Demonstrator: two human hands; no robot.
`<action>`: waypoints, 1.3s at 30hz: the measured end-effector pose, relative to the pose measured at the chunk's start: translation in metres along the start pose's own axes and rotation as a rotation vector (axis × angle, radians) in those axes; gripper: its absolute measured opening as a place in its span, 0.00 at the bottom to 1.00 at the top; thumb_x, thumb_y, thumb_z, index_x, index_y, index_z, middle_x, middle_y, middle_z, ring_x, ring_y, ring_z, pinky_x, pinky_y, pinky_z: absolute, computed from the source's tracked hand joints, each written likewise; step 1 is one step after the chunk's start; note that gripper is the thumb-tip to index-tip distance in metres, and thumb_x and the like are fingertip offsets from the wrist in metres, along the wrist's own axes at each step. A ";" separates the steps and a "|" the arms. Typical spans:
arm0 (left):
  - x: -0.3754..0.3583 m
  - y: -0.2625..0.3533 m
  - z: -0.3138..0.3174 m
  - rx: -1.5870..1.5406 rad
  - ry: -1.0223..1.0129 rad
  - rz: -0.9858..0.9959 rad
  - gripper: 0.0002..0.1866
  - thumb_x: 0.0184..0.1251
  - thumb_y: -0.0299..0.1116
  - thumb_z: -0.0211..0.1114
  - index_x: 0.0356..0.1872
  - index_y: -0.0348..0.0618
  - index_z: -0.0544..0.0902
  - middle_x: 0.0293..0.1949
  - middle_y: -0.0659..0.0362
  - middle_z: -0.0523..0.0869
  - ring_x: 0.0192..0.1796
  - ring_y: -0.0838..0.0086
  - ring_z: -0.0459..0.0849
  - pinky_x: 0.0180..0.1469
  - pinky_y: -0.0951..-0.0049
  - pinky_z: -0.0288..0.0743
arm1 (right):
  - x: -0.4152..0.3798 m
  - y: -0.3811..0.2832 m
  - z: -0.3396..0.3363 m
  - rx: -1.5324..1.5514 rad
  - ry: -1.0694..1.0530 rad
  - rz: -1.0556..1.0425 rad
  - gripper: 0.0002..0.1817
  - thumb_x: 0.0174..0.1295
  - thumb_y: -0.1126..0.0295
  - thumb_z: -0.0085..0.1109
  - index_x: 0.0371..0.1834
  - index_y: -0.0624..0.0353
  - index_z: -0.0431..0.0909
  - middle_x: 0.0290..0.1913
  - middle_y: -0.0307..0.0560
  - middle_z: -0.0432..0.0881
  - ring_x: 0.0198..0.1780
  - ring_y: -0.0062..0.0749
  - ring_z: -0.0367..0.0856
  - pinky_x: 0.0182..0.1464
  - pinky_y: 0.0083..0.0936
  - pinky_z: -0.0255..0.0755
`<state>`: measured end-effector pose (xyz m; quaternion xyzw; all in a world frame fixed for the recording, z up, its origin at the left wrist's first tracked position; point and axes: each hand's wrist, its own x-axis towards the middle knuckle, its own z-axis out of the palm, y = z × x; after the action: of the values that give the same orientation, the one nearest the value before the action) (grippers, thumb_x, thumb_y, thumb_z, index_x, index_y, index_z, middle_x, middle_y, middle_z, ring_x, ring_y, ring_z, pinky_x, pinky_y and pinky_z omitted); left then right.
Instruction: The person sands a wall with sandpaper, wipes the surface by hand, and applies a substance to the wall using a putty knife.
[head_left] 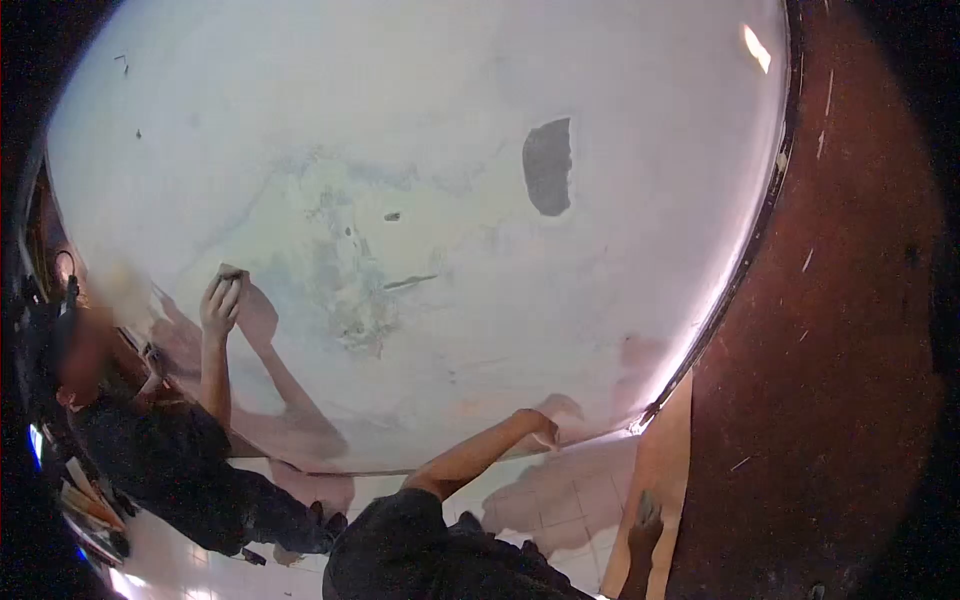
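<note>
A large pale wall with patchy filler fills most of the view. My left hand is bent at the wrist near the wall's lower edge, its fingers curled downward; I cannot tell what is in them. My right hand is lower and farther right, in front of a tan upright strip. Its fingers point upward and look pale grey. To the left, a co-worker's raised hand presses a small dark piece to the wall.
The co-worker, in dark clothes, stands close on my left. A dark grey patch and a long gouge mark the wall. Dark red-brown surface borders it on the right. Pale tiled floor lies below.
</note>
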<state>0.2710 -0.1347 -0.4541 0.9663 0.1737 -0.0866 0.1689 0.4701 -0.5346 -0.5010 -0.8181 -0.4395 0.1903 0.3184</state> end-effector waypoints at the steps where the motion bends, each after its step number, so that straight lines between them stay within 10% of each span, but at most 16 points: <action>1: -0.004 0.004 -0.003 -0.061 -0.067 -0.055 0.30 0.62 0.31 0.59 0.68 0.59 0.71 0.68 0.57 0.72 0.69 0.60 0.69 0.71 0.61 0.60 | 0.015 -0.015 -0.013 0.103 0.022 -0.091 0.29 0.64 0.74 0.45 0.71 0.62 0.61 0.71 0.58 0.65 0.64 0.59 0.69 0.66 0.44 0.62; 3: -0.020 0.012 -0.016 -0.189 -0.195 -0.174 0.27 0.66 0.32 0.56 0.68 0.59 0.71 0.66 0.56 0.75 0.68 0.60 0.70 0.70 0.63 0.63 | 0.048 -0.020 -0.011 0.229 0.250 -0.191 0.22 0.73 0.61 0.48 0.61 0.68 0.71 0.54 0.66 0.80 0.57 0.51 0.80 0.54 0.38 0.74; 8: -0.158 0.011 -0.234 0.036 0.818 -0.042 0.10 0.57 0.33 0.63 0.38 0.41 0.81 0.41 0.50 0.85 0.46 0.52 0.82 0.49 0.58 0.76 | 0.099 -0.032 0.020 0.146 0.178 -0.247 0.21 0.72 0.67 0.48 0.63 0.68 0.68 0.58 0.65 0.77 0.63 0.47 0.76 0.62 0.35 0.69; 20: -0.292 0.015 -0.481 0.951 2.127 -0.564 0.18 0.64 0.35 0.57 0.53 0.41 0.72 0.58 0.45 0.70 0.64 0.51 0.66 0.65 0.47 0.54 | 0.074 -0.045 0.079 0.162 -0.196 -0.369 0.16 0.60 0.72 0.54 0.52 0.64 0.73 0.44 0.64 0.80 0.47 0.58 0.79 0.47 0.48 0.71; 26: -0.282 -0.028 -0.507 0.851 2.270 -0.723 0.23 0.71 0.39 0.49 0.63 0.40 0.64 0.65 0.41 0.63 0.72 0.48 0.56 0.72 0.46 0.43 | 0.188 -0.130 0.046 0.238 -0.216 -0.557 0.16 0.63 0.74 0.52 0.53 0.72 0.73 0.49 0.65 0.77 0.54 0.60 0.75 0.59 0.51 0.67; 29: -0.284 -0.031 -0.498 0.858 2.203 -0.667 0.25 0.73 0.42 0.47 0.65 0.39 0.64 0.68 0.40 0.59 0.74 0.48 0.52 0.73 0.44 0.39 | 0.268 -0.194 0.025 -0.070 0.301 -1.054 0.16 0.60 0.75 0.53 0.52 0.68 0.74 0.46 0.60 0.77 0.50 0.57 0.75 0.59 0.51 0.66; 33: -0.288 -0.035 -0.497 0.881 2.157 -0.617 0.25 0.72 0.43 0.49 0.63 0.38 0.65 0.69 0.38 0.57 0.74 0.47 0.51 0.72 0.42 0.39 | 0.313 -0.319 -0.025 -0.164 0.338 -1.292 0.18 0.53 0.79 0.58 0.50 0.63 0.76 0.37 0.51 0.77 0.46 0.51 0.74 0.59 0.56 0.62; 39: -0.287 -0.042 -0.497 0.892 2.154 -0.571 0.25 0.70 0.44 0.50 0.61 0.37 0.67 0.68 0.35 0.57 0.73 0.42 0.51 0.70 0.38 0.39 | 0.305 -0.494 -0.085 -0.141 0.518 -1.651 0.20 0.53 0.71 0.66 0.52 0.57 0.79 0.50 0.49 0.82 0.48 0.41 0.80 0.55 0.42 0.69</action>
<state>0.0448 -0.0084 0.0598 0.4426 0.3887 0.6792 -0.4379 0.3903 -0.1053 -0.1087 -0.2729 -0.8169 -0.3215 0.3934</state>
